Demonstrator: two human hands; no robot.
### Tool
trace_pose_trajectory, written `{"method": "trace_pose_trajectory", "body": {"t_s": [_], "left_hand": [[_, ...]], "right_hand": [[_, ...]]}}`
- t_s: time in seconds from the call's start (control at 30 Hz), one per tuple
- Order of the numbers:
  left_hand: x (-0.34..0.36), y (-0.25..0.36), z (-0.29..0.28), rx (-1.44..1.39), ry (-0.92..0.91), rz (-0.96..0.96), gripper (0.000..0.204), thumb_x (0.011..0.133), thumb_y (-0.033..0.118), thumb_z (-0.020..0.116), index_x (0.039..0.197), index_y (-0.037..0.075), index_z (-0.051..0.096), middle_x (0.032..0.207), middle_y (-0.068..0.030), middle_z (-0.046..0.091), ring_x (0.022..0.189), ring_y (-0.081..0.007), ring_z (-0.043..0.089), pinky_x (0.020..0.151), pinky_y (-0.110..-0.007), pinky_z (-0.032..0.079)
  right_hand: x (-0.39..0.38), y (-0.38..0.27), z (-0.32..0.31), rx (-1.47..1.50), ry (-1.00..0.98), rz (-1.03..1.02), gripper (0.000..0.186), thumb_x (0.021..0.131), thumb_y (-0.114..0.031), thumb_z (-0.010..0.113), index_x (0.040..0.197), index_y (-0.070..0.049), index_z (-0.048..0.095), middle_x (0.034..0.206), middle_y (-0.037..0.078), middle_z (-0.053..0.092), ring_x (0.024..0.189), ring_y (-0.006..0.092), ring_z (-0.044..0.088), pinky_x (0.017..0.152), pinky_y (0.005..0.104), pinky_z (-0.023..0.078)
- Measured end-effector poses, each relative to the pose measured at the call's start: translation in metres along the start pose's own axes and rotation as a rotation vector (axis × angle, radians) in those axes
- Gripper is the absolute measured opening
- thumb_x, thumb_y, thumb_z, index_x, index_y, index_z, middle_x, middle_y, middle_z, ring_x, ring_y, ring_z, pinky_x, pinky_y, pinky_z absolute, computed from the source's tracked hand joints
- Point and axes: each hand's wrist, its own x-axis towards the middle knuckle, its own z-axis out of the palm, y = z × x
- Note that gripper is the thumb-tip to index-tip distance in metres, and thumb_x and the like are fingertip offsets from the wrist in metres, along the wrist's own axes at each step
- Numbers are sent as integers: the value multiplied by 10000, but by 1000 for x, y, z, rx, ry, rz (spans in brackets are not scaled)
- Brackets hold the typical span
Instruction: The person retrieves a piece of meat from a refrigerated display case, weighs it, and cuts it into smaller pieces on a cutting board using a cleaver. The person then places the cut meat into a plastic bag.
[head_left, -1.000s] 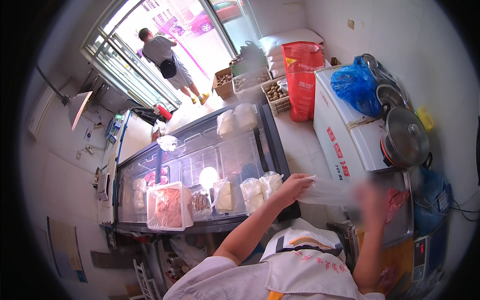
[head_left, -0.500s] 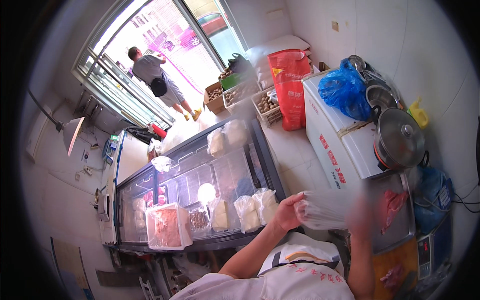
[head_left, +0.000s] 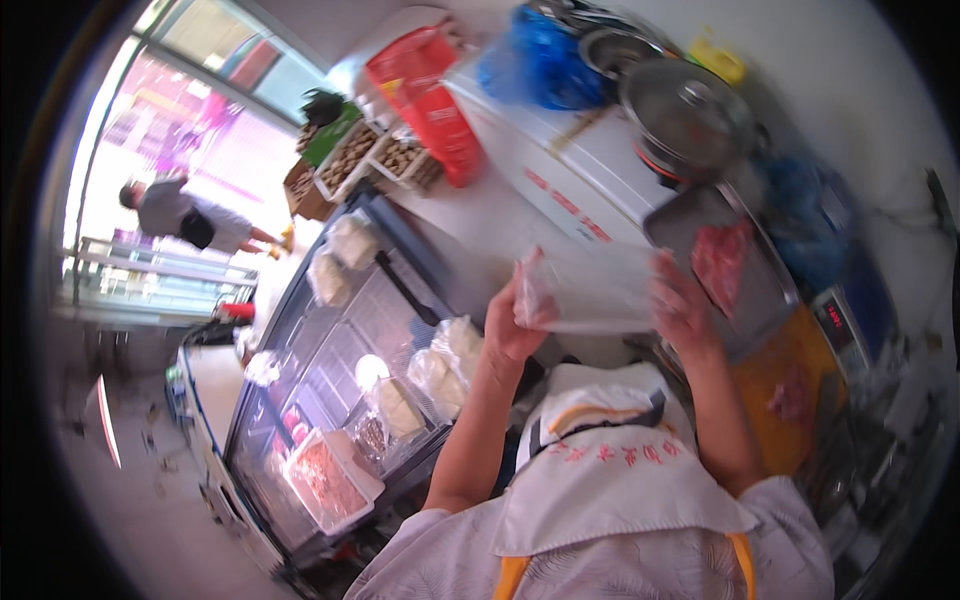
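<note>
A clear plastic bag [head_left: 598, 290] is stretched between my two hands in front of my white apron. My left hand [head_left: 518, 315] pinches one end of it, fingers closed. At the other end my right hand [head_left: 682, 305] grips the film, close beside a metal tray [head_left: 690, 240]. Raw red meat [head_left: 722, 265] lies in that tray. Nothing shows inside the bag, though motion softens its outline.
To the left stands a glass-topped display case [head_left: 330, 365] bearing a white tub [head_left: 325, 480] of pinkish meat and bagged pale blocks. A lidded pot [head_left: 688, 115] rests on a white chest at the back right. A scale [head_left: 840, 328] is beyond the cutting board [head_left: 790, 345].
The view has swung to the right. Both hands are raised ahead of my body, the bag pulled taut between them. My right hand, smeared before, is now clearer.
</note>
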Motion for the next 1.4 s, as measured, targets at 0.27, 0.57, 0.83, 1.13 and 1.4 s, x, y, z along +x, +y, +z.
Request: {"method": "trace_pose_trajectory", "body": {"t_s": [0.27,0.57,0.83,1.13,1.4], "left_hand": [[54,-65,-4,544,267,-49,385,951,13,651,1321,110,604,802,40,540,622,-71,466,504,-260,377],[50,-237,17,1371,277,-186,105,820,63,709,810,65,605,720,20,568,597,-92,578,483,-258,443],[76,-387,-6,2247,-31,591,89,719,30,586,762,-12,520,695,-293,561,652,-526,494,654,-536,496],[137,-481,-60,1076,572,51,243,1020,195,635,819,88,550,619,-24,486,538,-197,545,535,-371,469],[144,-503,-54,1144,619,42,301,963,332,701,916,38,659,832,-40,595,711,-164,569,652,-346,498]], "right_hand": [[-87,-5,10,-702,390,-348,94,907,-57,725,888,-65,633,642,-16,466,565,50,446,516,251,370],[-246,17,-49,-1967,1658,-707,63,783,-23,653,837,-9,624,795,246,672,841,474,664,698,515,496],[-366,-51,-95,-1694,1585,-759,169,825,-28,688,991,-12,658,853,169,701,791,295,695,702,404,524],[-516,-145,-146,-1555,1361,-949,312,953,-133,729,1231,-28,633,1186,151,699,1106,337,667,909,410,538],[-573,-115,-194,-1952,1596,-775,419,832,-5,724,1238,-41,628,1146,178,662,1121,421,605,981,489,495]]}}
